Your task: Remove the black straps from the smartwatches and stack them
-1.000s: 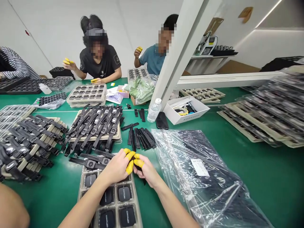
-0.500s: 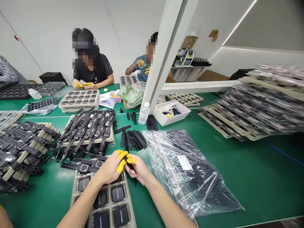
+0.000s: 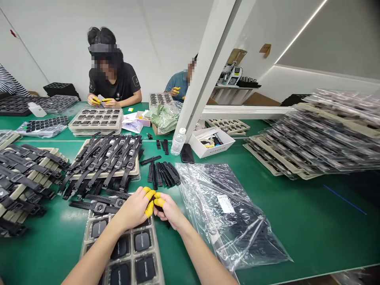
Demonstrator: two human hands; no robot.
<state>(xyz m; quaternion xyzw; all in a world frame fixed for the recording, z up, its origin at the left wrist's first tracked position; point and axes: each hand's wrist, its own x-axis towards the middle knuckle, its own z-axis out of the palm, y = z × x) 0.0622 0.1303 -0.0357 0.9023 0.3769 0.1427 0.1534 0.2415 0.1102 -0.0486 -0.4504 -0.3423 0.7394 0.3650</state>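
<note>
My left hand (image 3: 139,208) and my right hand (image 3: 166,209) meet above the upper edge of a beige tray (image 3: 133,247) with black square pieces in its cells. Yellow covers sit on their fingertips. Both are closed round a small dark object, mostly hidden by the fingers; it looks like part of a black watch strap. Just beyond them lies a row of loose black straps (image 3: 166,175). Left of my hands, black watches (image 3: 100,207) rest across the tray's far end, and more watches with straps (image 3: 110,158) cover a tray stack behind.
A clear plastic bag (image 3: 234,215) of dark contents lies to the right. Behind are a bottle (image 3: 178,141), a phone (image 3: 187,153) and a white box (image 3: 212,147). Tray stacks stand at far right (image 3: 323,138) and left (image 3: 29,178). Two people work across the table.
The view has shifted slightly, so the scene sits a little further left. My hands stay together on the dark object, whose lower end shows less below my right hand.
</note>
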